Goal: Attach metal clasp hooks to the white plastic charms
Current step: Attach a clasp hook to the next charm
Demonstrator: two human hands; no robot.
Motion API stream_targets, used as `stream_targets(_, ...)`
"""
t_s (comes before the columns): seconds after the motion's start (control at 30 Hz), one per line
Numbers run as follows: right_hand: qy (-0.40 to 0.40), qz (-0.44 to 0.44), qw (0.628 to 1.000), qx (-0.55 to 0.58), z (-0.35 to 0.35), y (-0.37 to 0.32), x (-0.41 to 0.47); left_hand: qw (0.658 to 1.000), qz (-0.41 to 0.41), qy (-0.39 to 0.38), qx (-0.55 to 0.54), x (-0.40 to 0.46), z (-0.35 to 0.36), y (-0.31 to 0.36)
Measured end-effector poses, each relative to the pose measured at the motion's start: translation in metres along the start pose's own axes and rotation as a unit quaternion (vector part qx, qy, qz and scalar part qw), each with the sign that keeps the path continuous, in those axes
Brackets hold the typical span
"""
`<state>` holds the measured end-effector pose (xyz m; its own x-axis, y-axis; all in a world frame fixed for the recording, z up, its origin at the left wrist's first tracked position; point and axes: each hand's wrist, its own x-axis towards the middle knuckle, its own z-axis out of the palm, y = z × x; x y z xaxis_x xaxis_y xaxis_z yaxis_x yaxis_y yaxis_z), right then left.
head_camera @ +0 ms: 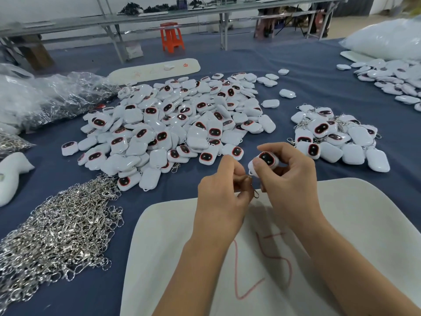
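Note:
My right hand grips a white plastic charm with a dark, red-rimmed face, held above the table's near middle. My left hand pinches a metal clasp hook right beside the charm's small loop; the hook hangs down between my two hands. A large heap of loose white charms lies beyond my hands. A smaller heap of charms with hooks on them lies to the right. A pile of silver clasp hooks spreads at the near left.
A white foam sheet with red marks lies under my forearms on the blue cloth. Clear bags of hooks sit far left, more charms and a white bag far right. An orange stool stands behind.

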<state>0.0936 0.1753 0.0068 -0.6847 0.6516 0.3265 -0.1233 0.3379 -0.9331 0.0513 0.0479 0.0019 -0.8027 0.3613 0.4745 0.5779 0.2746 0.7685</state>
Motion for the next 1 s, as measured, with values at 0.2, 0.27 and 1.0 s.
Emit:
stream_targets(0.2,0.004,0.033,0.999,0.017,-0.001,-0.001,0.0,1.0,0.03,-0.004,0.004,0.002,-0.002,0.001)
stream_targets(0.27,0.003,0.038,0.999,0.021,-0.001,-0.002,0.0,1.0,0.02,-0.01,-0.017,0.002,-0.002,0.0)
stream_targets(1.0,-0.261,0.008,0.965,-0.008,-0.021,0.004,0.018,0.973,-0.085,0.046,-0.211,0.007,-0.008,-0.006)
